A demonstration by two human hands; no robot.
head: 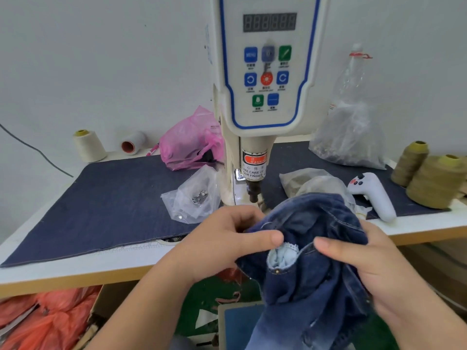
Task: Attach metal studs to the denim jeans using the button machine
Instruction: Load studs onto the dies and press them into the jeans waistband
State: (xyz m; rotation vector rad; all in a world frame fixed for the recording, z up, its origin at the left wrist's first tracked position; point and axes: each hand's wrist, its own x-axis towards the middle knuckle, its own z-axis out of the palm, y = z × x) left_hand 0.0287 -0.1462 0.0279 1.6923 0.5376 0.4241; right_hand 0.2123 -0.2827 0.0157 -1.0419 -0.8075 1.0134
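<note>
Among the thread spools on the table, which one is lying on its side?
The white spool with the reddish core, at back left beside the cream cone. Its open end faces the camera; the cream cone and the olive cones stand upright.

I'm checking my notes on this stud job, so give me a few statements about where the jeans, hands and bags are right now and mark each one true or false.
1. Both hands hold the jeans. True: the left hand and right hand both grip the denim.
2. The jeans lie flat under the machine's punch. False: they are bunched in the hands, in front of it.
3. A pink bag sits left of the button machine. True.
4. The machine's display shows a lit count. False: its digits look unlit.
5. A white handheld controller lies on the table's right side. True.
</note>
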